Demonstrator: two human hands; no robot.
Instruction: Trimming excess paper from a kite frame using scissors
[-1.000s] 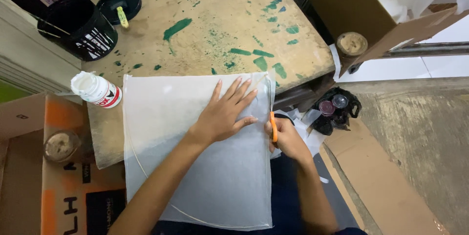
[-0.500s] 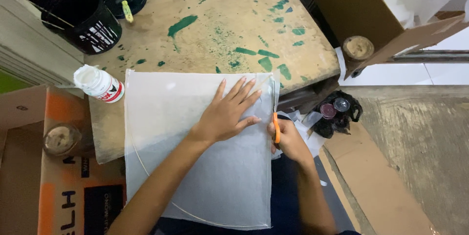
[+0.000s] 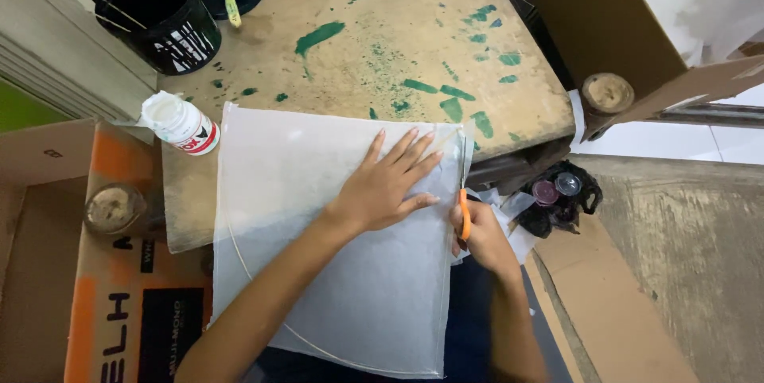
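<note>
White paper sheet (image 3: pixel 334 271): left hand (image 3: pixel 390 184) spread flat; right hand (image 3: pixel 481 236), at 3 o'clock, grips orange scissors (image 3: pixel 463 212). Best keep paper taut.

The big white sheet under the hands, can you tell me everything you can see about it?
The white sheet looks thin and see-through, like tissue paper or fine fabric, roughly square. It lies flat, partly on the paint-stained wooden table and partly hanging over its near edge above the person's lap. A thin curved stick shows beneath it. The left hand presses it flat with fingers spread. The right hand holds orange-handled scissors at its right edge. A white glue bottle sits by its upper-left corner.
</note>
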